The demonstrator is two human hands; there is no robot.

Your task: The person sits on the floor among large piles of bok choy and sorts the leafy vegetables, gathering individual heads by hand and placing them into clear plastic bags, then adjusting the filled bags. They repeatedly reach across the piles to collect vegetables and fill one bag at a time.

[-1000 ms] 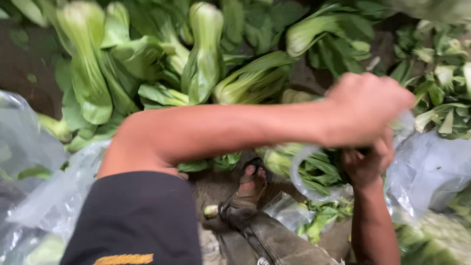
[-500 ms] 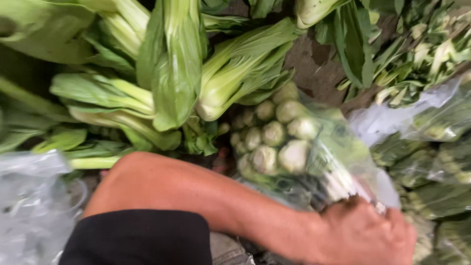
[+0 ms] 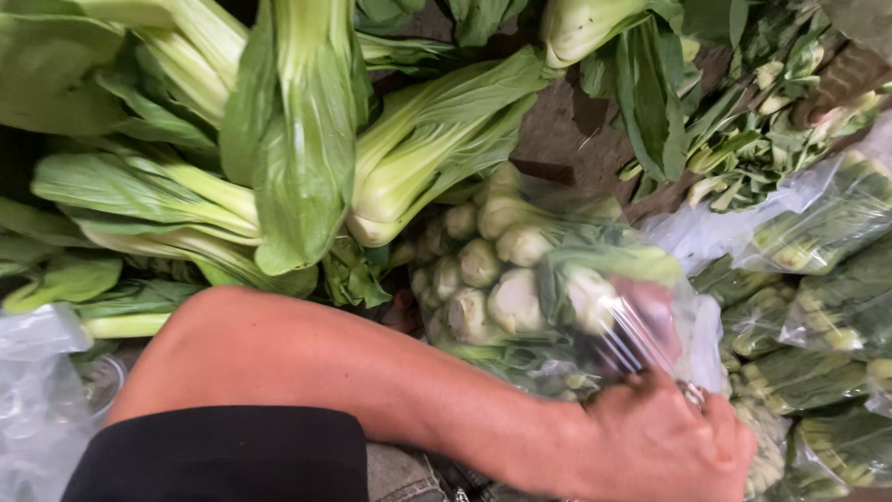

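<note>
Low at the right edge, the left hand (image 3: 664, 442) is gripping the twisted neck of a clear bag of bok choy (image 3: 548, 288), fingers closed tight on the plastic. Loose bok choy (image 3: 297, 158) is piling up behind it, more clear packed bags (image 3: 818, 279) are lying just right, and the right hand is showing nowhere.

Bagged bok choy (image 3: 520, 279) centre; loose bok choy (image 3: 279, 158) behind-left; filled bags (image 3: 818, 307) right.

The left hand (image 3: 664, 446) at 5 o'clock grips a clear bag of bok choy (image 3: 548, 279); loose bok choy (image 3: 297, 158) lies at 10 o'clock
</note>
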